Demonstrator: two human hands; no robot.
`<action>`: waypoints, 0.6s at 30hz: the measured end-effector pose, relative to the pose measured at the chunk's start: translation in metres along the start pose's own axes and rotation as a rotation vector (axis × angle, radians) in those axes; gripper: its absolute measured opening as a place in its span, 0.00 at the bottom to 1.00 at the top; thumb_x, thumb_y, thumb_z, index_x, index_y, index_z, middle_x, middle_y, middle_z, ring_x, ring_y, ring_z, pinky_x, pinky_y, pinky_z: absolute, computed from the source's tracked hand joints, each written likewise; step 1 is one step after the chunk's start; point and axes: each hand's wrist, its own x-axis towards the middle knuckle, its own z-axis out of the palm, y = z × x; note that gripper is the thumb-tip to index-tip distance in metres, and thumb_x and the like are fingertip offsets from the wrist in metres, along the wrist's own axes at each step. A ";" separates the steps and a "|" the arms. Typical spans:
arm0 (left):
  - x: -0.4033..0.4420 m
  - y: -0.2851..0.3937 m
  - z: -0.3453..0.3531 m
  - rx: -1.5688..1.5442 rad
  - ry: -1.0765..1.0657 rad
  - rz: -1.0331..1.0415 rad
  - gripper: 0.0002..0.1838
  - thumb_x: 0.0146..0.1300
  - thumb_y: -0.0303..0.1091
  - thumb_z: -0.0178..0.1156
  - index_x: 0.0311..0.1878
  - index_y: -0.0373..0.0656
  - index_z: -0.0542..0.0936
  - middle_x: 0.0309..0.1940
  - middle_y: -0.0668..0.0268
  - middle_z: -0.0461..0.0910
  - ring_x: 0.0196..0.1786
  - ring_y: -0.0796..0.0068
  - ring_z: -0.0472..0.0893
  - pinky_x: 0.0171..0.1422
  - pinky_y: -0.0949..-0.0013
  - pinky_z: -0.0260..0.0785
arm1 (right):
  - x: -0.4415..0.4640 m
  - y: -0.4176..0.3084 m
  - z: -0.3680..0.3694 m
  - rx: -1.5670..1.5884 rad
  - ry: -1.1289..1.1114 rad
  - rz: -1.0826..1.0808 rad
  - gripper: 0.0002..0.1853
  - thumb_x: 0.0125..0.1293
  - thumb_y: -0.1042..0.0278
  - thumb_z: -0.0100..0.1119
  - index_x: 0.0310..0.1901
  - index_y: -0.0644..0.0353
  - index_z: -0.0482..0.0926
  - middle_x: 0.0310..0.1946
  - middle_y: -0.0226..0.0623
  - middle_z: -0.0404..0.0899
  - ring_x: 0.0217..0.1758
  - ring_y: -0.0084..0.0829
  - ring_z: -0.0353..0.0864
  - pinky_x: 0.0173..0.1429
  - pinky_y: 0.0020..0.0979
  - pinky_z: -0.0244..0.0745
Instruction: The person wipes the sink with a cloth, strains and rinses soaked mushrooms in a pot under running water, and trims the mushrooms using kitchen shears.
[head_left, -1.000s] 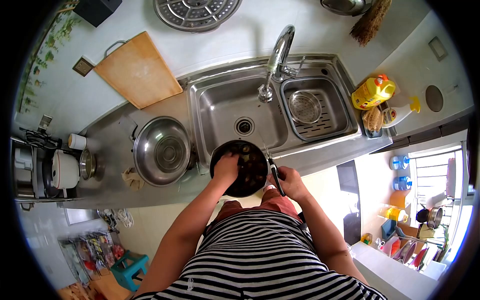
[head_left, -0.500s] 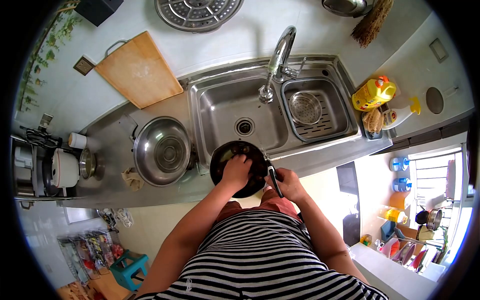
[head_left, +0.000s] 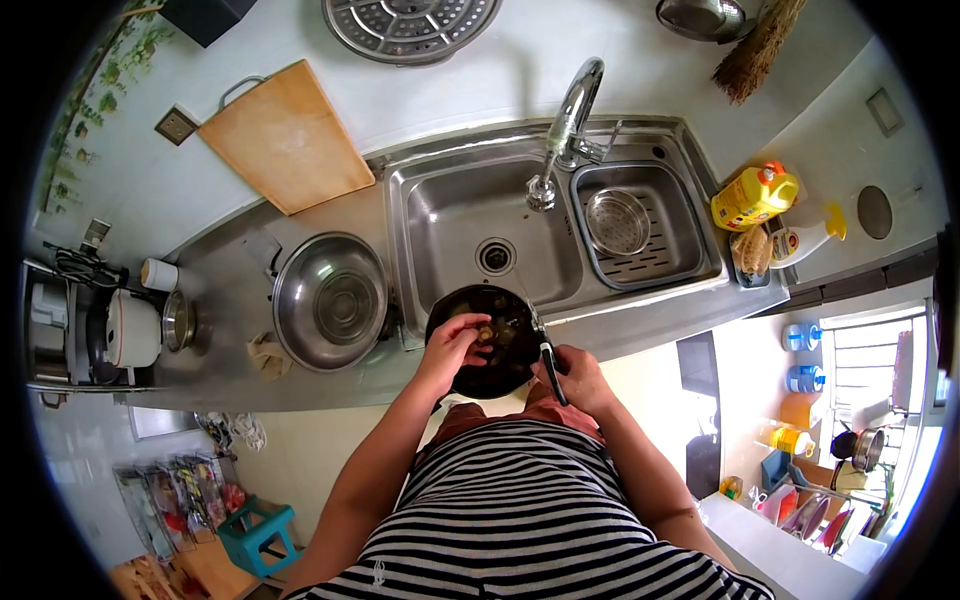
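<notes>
A dark round bowl [head_left: 478,385] is at the sink's front edge, close against my body. Several small brownish pieces lie inside it, too dim to name. My left hand [head_left: 452,355] is over the bowl, its fingers curled around a small round brown piece [head_left: 486,336]. On the bowl's right side, my right hand [head_left: 580,380] is closed around what looks like a knife [head_left: 548,362] with a black handle. Its thin front part points away from me along the rim and is hard to make out.
The steel sink [head_left: 430,250] has a faucet [head_left: 575,110] and a drain basket holding a round strainer [head_left: 617,222]. Left of it are a large steel basin [head_left: 335,265] and a leaning cutting board [head_left: 290,140]. A yellow bottle [head_left: 750,198] and a spray bottle [head_left: 805,235] stand right.
My left hand has risen from among the pieces in the bowl, and a small round brown piece now shows at its fingers. My right hand stays at the black handle.
</notes>
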 end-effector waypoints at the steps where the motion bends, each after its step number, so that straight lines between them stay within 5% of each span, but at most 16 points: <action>1: -0.004 0.002 -0.001 -0.002 0.005 0.002 0.15 0.68 0.28 0.47 0.55 0.41 0.75 0.42 0.66 0.78 0.39 0.74 0.82 0.36 0.75 0.76 | 0.001 -0.004 0.000 -0.002 -0.001 -0.009 0.24 0.55 0.50 0.66 0.28 0.68 0.74 0.18 0.43 0.71 0.22 0.34 0.67 0.32 0.36 0.68; 3: -0.010 0.003 -0.001 -0.178 -0.025 0.003 0.14 0.68 0.28 0.50 0.55 0.40 0.75 0.43 0.66 0.78 0.40 0.74 0.82 0.38 0.74 0.77 | 0.004 -0.007 0.002 -0.008 -0.006 -0.020 0.23 0.55 0.51 0.66 0.28 0.68 0.74 0.18 0.42 0.71 0.22 0.33 0.66 0.32 0.35 0.68; 10: -0.015 -0.004 -0.004 -0.089 -0.021 0.156 0.13 0.66 0.27 0.55 0.54 0.38 0.75 0.42 0.65 0.79 0.41 0.75 0.80 0.40 0.73 0.77 | 0.012 -0.029 0.008 -0.019 -0.063 -0.058 0.16 0.58 0.59 0.64 0.34 0.67 0.78 0.22 0.35 0.76 0.27 0.22 0.71 0.35 0.29 0.70; 12: -0.009 -0.012 -0.008 0.134 0.011 0.195 0.13 0.65 0.28 0.56 0.52 0.36 0.76 0.39 0.64 0.80 0.40 0.76 0.80 0.39 0.73 0.77 | 0.013 -0.028 0.009 -0.030 -0.062 -0.056 0.16 0.58 0.59 0.64 0.33 0.67 0.78 0.22 0.34 0.75 0.26 0.22 0.71 0.34 0.29 0.70; 14: -0.001 -0.022 -0.012 0.314 0.054 0.192 0.12 0.63 0.27 0.57 0.49 0.36 0.78 0.38 0.61 0.79 0.39 0.74 0.81 0.38 0.72 0.76 | 0.015 -0.023 0.010 0.006 -0.057 -0.039 0.23 0.56 0.50 0.65 0.32 0.67 0.77 0.21 0.47 0.75 0.24 0.38 0.72 0.35 0.37 0.71; 18: 0.006 -0.022 -0.004 0.856 0.132 0.353 0.11 0.59 0.32 0.60 0.44 0.38 0.81 0.34 0.53 0.78 0.38 0.61 0.81 0.40 0.62 0.73 | 0.013 -0.026 0.005 -0.010 -0.055 -0.004 0.22 0.56 0.51 0.65 0.32 0.67 0.77 0.21 0.47 0.76 0.24 0.37 0.73 0.35 0.37 0.71</action>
